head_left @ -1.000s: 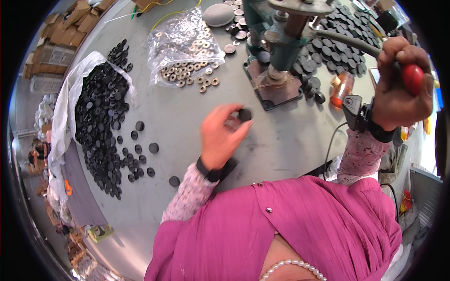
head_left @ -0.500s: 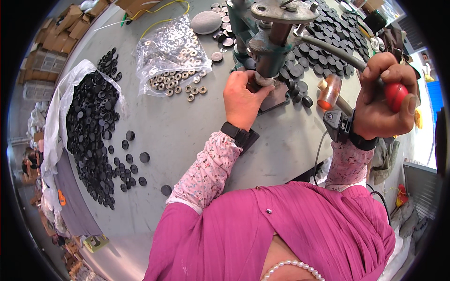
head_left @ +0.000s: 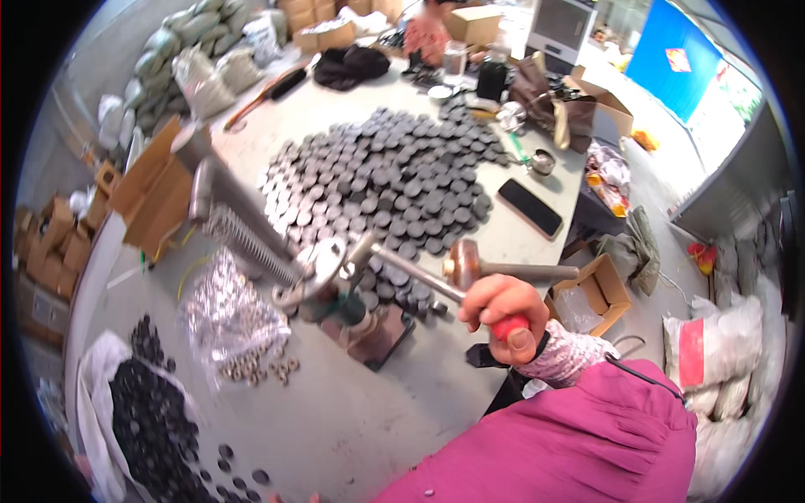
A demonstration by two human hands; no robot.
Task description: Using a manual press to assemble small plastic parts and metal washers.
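Observation:
My right hand is closed around the red grip at the end of a long metal lever. The lever runs up and left into a small hand press with a ribbed screw column and a dark base. A copper-headed mallet lies just above my fist, its handle pointing right. My left hand is out of the picture. My pink sleeve and top fill the lower right.
A wide heap of dark grey discs covers the table behind the press. A clear bag of metal rings lies left of it, with loose rings beside it. Black discs fill a white sack at lower left. A phone and open cardboard box are right.
My left hand, which was at the foot of the press, has dropped out of sight. The right hand still grips the lever, now swung down toward me. The view has tilted up across the table.

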